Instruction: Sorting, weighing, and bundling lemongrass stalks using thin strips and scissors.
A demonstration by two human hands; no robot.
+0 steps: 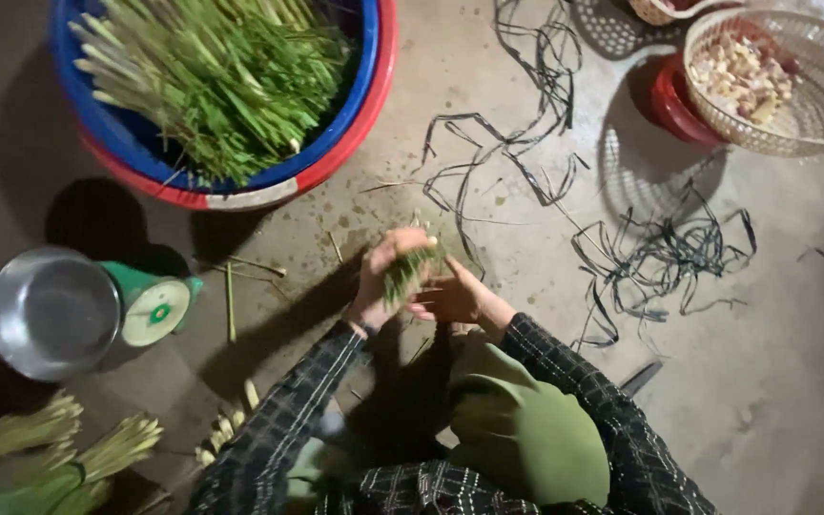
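Note:
A small bunch of green stalks [408, 271] stands between my two hands over the concrete floor. My left hand [381, 277] wraps around it from the left side. My right hand [450, 296] presses against it from the right, fingers curled on the stalks. Both sleeves are dark plaid. A big blue and red basin [355, 124] full of loose green stalks sits at the upper left. Black strips [641, 257] lie scattered on the floor to the right of my hands.
A green kitchen scale [150, 303] with a metal bowl [50, 310] stands at the left. Tied stalk bundles [69, 448] lie at the lower left. A woven basket [784, 86] with pale pieces sits over a red bowl [669, 100] at the upper right. A knife [641, 377] lies by my right elbow.

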